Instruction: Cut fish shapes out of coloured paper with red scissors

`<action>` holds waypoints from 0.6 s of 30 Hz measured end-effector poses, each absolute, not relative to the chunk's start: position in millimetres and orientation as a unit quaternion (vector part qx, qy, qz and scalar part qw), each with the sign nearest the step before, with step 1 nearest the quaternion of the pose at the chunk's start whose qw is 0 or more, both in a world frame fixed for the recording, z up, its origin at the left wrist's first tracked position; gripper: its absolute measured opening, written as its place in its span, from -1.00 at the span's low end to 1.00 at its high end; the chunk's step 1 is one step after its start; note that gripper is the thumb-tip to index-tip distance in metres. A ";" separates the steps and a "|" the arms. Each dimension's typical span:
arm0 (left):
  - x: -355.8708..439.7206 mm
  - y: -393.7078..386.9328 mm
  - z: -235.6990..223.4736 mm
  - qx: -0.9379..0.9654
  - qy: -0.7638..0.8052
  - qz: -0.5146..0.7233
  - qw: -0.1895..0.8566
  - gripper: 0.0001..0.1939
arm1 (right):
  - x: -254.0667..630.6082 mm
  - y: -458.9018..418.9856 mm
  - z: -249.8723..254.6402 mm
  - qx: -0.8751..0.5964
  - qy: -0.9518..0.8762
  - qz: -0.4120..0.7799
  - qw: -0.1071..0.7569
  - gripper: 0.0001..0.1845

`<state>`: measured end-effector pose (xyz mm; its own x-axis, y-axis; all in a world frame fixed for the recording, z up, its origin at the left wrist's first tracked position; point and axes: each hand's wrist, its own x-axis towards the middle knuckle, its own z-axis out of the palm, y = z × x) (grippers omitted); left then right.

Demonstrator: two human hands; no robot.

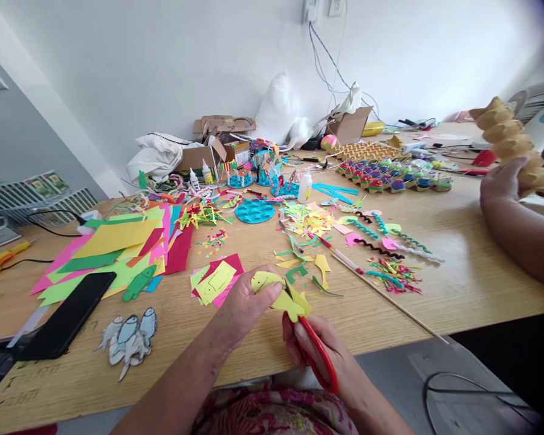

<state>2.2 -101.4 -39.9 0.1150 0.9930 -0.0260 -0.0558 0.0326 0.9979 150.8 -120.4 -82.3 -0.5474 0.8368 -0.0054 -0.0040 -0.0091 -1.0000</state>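
Pinched in my left hand (249, 305) is a yellow-green paper fish (268, 283), partly cut out, with dark drawn lines on it. My right hand (320, 350) is closed round the red handles of a pair of scissors (321, 362). Their dark blades lie at the paper near the fish's tail. To the left of my left hand rests a small stack of paper pieces (216, 283), the top one yellow with a fish outline. White paper fish cutouts (131, 338) and a green paper fish (139, 283) lie farther left.
Coloured paper sheets (109, 238) and a black phone (70, 314) lie on the left. Paper scraps (310, 220) and a thin wooden stick (390, 299) are ahead and right. Another person's hand (503, 181) holds a piece of egg carton (510, 136). Painted egg cartons (390, 175) stand behind.
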 end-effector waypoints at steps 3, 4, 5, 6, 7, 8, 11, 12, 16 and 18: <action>2.6 -101.5 -38.8 0.510 0.456 0.477 0.552 -0.83 | 150.7 -119.5 -82.5 -0.332 -0.618 0.626 0.341 -0.46; 2.8 -101.5 -38.5 0.512 0.454 0.477 0.552 -0.82 | 150.8 -119.3 -82.2 -0.333 -0.615 0.628 0.342 -0.46; 2.9 -101.6 -38.2 0.515 0.453 0.477 0.551 -0.82 | 150.9 -119.0 -81.7 -0.333 -0.613 0.630 0.341 -0.46; 3.1 -101.6 -37.9 0.517 0.452 0.477 0.548 -0.82 | 151.0 -118.9 -81.0 -0.334 -0.611 0.632 0.341 -0.45; 3.3 -101.6 -37.7 0.518 0.452 0.479 0.546 -0.82 | 151.1 -118.9 -80.4 -0.334 -0.610 0.633 0.340 -0.45; 3.5 -101.6 -37.5 0.518 0.452 0.480 0.544 -0.82 | 151.3 -118.9 -79.9 -0.334 -0.610 0.634 0.339 -0.45; 3.8 -101.5 -37.1 0.516 0.454 0.485 0.541 -0.83 | 151.7 -119.2 -80.0 -0.337 -0.604 0.637 0.340 -0.46; 3.9 -101.5 -37.0 0.516 0.455 0.485 0.540 -0.84 | 151.7 -119.2 -80.5 -0.337 -0.602 0.638 0.341 -0.46; 4.3 -101.0 -36.9 0.514 0.459 0.487 0.537 -0.84 | 151.0 -118.7 -82.8 -0.341 -0.600 0.640 0.338 -0.45; 4.3 -100.8 -37.1 0.513 0.460 0.487 0.537 -0.83 | 150.6 -118.4 -82.7 -0.344 -0.598 0.640 0.338 -0.45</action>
<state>4.3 -100.8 -37.1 0.1015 0.9948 0.0062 -0.0512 -0.0010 0.9987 150.6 -118.4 -82.7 -0.5345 0.8444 -0.0358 -0.0227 -0.0567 -0.9981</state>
